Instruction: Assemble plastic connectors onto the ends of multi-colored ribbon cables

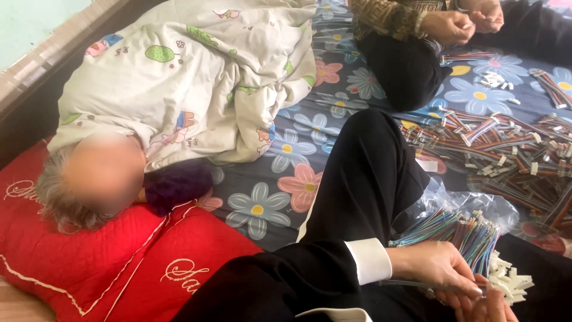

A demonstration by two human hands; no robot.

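Observation:
My left hand [435,265], coming out of a black sleeve with a white cuff, is closed on a bundle of thin multicoloured wires [462,231] that end in white plastic connectors [509,281]. Its fingertips pinch one thin grey lead running leftwards. My right hand [481,305] lies just beneath it at the bottom edge and touches the connector ends. It is mostly cut off by the frame, so its grip is unclear. Both hands rest over my black-trousered legs.
A large heap of the same wire harnesses [506,152] covers the flowered blue sheet [286,197] on the right, beside crumpled clear plastic [453,200]. Another person's hands [462,24] work at the top right. Someone lies under a patterned white blanket [196,77] on a red pillow [89,250].

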